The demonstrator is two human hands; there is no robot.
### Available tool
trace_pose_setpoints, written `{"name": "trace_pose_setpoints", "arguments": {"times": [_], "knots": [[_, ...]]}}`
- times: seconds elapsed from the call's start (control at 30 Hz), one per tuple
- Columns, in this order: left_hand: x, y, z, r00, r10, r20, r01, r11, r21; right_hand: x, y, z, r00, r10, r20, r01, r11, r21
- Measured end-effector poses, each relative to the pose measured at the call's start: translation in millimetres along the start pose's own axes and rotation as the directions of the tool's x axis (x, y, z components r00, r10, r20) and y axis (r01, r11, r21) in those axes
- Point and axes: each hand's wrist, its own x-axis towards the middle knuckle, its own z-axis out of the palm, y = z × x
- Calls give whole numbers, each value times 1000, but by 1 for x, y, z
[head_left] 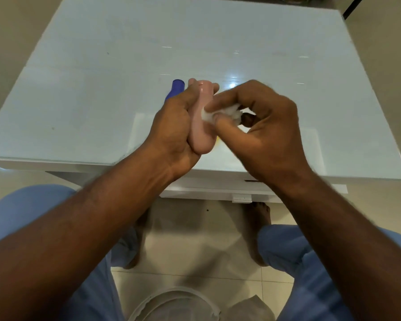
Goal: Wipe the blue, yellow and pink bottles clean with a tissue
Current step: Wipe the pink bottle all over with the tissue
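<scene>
Steadying the pink bottle (200, 121) above the desk (83, 84) in the curled left hand (174, 126), right hand (262, 126) fingers (222, 98) pinching a tissue (229, 112) against its side (blue bottle (175, 90) lying just behind); yellow bottle barely showing.

— Where could a hand pass over the glass-topped table (90, 72)?

— From nine o'clock round to three o'clock the far surface lies bare, so a reach has room there. The blue bottle (175, 90) stands at eleven o'clock, just beside the left hand (174, 126).

— And at the near edge?

— The left hand grips the pink bottle (200, 126) at the middle, and the right hand (264, 126) presses a tissue (227, 112) against it, so the two fill that stretch. A yellow patch (222, 144) shows beneath them; what it is cannot be told.
</scene>
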Motion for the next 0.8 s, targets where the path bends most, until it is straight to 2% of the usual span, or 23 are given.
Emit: {"name": "trace_pose_setpoints", "arguments": {"times": [0.1, 0.3, 0.5, 0.8], "knots": [[2, -3, 2, 999, 24, 41, -21, 997, -70, 3, 3, -1, 995, 64, -72, -63, 998, 20], [-4, 3, 0, 999, -48, -14, 48, 998, -40, -4, -1, -2, 979, 83, 185, -87, 996, 14], [-8, 7, 7, 1000, -22, 19, 24, 995, -96, 8, 2, -4, 991, 123, -52, -117, 987, 105], [-3, 3, 3, 999, -33, 10, 34, 994, -109, 5, 5, 2, 992, 128, -22, -126, 990, 62]]}}
